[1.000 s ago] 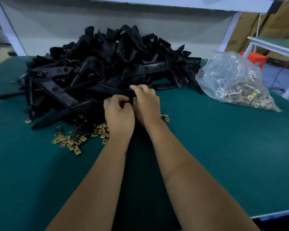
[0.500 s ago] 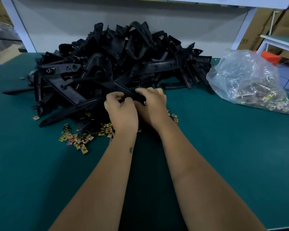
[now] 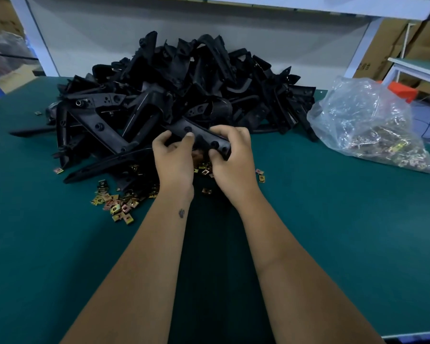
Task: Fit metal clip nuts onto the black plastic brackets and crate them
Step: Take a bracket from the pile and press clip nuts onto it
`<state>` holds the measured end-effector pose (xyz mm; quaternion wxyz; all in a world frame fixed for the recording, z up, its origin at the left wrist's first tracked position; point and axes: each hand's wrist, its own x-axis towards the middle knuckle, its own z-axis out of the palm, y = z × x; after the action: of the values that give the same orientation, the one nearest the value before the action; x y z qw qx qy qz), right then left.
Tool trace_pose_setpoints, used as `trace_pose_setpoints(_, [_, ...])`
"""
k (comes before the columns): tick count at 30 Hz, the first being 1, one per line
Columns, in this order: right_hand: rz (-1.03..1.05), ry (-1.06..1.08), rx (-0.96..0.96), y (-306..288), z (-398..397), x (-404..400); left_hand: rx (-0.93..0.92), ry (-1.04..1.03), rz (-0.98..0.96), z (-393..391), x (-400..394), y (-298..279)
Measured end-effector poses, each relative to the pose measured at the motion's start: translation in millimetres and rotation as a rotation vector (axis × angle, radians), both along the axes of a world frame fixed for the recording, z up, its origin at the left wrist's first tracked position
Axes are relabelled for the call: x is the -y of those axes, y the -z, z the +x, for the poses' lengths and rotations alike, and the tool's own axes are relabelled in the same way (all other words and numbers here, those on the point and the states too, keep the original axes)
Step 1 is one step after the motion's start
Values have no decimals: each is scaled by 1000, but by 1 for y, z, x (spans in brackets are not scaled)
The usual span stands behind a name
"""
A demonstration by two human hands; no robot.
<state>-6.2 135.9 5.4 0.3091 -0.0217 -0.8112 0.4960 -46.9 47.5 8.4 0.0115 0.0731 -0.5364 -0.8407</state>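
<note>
Both hands hold one black plastic bracket (image 3: 201, 138) just in front of a big heap of black brackets (image 3: 179, 90) on the green table (image 3: 333, 232). My left hand (image 3: 174, 157) grips its left part, thumb up on the top face. My right hand (image 3: 230, 155) grips its right end with curled fingers. Whether a clip nut sits between the fingers is hidden. Several loose brass-coloured clip nuts (image 3: 117, 206) lie scattered on the table below and left of the hands, with a few more clip nuts (image 3: 261, 175) to the right.
A clear plastic bag (image 3: 368, 125) full of clip nuts lies at the right. One stray nut (image 3: 37, 112) lies far left. White frame posts (image 3: 39, 45) stand behind the heap, with cardboard boxes (image 3: 392, 38) and another bench (image 3: 417, 68) beyond at right.
The bracket has come up and toward me out of the heap's edge. My hands have spread apart along it, and its top face with holes now shows between them.
</note>
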Motion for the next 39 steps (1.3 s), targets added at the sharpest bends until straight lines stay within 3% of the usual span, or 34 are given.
trace_pose_setpoints(3, [62, 67, -87, -1, 2, 1, -27, 49, 3, 1, 1, -1])
trace_pose_setpoints(11, [226, 114, -364, -5, 9, 8, 30, 197, 305, 5, 4, -7])
trace_pose_setpoints(14, [217, 113, -411, -5, 12, 9, -44, 291, 183, 8, 4, -8])
trace_pose_setpoints(19, [-93, 159, -290, -3, 11, 0, -269, 296, 10, 13, 5, -12])
trace_pose_setpoints(25, [-173, 197, -307, -4, 8, -6, -509, 30, -257, 19, -1, -15])
trace_pose_setpoints(29, [-499, 147, -201, -7, 6, -7, -697, -304, -612, 17, 5, -9])
trace_pose_setpoints(37, [-862, -107, -15, -15, 1, -3, -712, -447, -905, 12, 11, 0])
trace_pose_setpoints(39, [-992, -114, -4, -15, 0, -6, -643, -411, -861, 14, 8, -3])
